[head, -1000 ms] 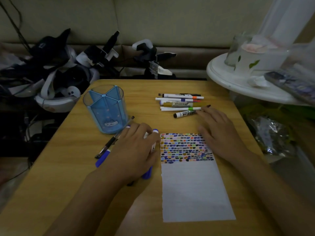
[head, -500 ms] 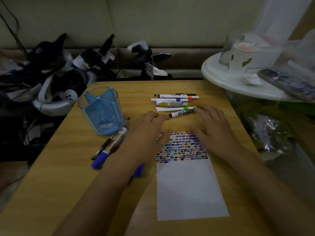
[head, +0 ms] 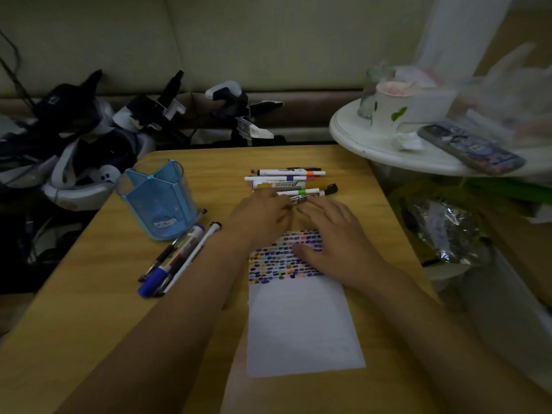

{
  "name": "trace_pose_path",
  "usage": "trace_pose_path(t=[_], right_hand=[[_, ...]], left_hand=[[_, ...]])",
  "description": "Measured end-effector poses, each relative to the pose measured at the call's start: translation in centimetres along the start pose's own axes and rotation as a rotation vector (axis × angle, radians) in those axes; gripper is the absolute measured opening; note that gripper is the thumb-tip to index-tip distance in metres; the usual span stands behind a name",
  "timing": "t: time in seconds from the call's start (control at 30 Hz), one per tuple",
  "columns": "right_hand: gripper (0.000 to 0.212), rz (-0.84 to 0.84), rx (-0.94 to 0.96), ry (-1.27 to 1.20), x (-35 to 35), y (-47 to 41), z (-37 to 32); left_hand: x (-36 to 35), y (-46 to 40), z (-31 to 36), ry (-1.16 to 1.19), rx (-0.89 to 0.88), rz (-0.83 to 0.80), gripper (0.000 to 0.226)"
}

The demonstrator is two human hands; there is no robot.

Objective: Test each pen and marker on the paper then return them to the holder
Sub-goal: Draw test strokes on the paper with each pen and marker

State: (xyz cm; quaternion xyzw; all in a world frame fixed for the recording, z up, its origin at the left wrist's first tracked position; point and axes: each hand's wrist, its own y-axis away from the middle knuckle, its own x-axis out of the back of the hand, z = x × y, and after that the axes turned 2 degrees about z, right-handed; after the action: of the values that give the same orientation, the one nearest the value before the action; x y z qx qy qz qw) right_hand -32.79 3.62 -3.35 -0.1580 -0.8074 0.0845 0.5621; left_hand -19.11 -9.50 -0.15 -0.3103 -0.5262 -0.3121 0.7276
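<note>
Both hands reach the black marker [head: 310, 196] lying nearest the paper [head: 301, 324] in the marker row, the left hand [head: 263, 218] fingertips touching its end, grip indeterminate, the right hand [head: 334, 237] fingers extended flat, the holder [head: 158, 201] standing well left.

Setting: a dimly lit domestic room, most likely a living room. Evidence: a pale upholstered sofa back [head: 239, 40] spans the rear, with dark trim along its base. Small wooden table [head: 89, 309] in front, of light grain. To the left, a heap of headsets with straps and handheld controllers [head: 74, 138], plus loose cables. To the right, a round white side table [head: 373, 144] bearing a white cup with leaf print [head: 391, 107], a glass jar [head: 370, 94], crumpled tissue and a phone in a patterned case [head: 470, 147]. Below it, a crinkled foil packet [head: 442, 231], contents unclear in the blur. A blue pen holder with cartoon sticker [head: 158, 201] stands on the table.
</note>
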Motion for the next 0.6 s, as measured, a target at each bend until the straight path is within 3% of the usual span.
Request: trace_pose_path(t=[0.27, 0.47, 0.6], right_hand=[[0.075, -0.055, -0.056, 0.018, 0.6, 0.3, 0.0], [0.076, -0.085, -0.087, 0.026, 0.8, 0.3, -0.2], [0.078, -0.092, -0.096, 0.023, 0.9, 0.5, 0.1]], left_hand=[[-0.2, 0.8, 0.1, 0.063, 0.022, 0.079, 0.015], [0.2, 1.6, 0.2, 0.200, 0.092, 0.146, 0.018], [0.6, 2.0, 0.0, 0.268, 0.143, 0.160, 0.036]])
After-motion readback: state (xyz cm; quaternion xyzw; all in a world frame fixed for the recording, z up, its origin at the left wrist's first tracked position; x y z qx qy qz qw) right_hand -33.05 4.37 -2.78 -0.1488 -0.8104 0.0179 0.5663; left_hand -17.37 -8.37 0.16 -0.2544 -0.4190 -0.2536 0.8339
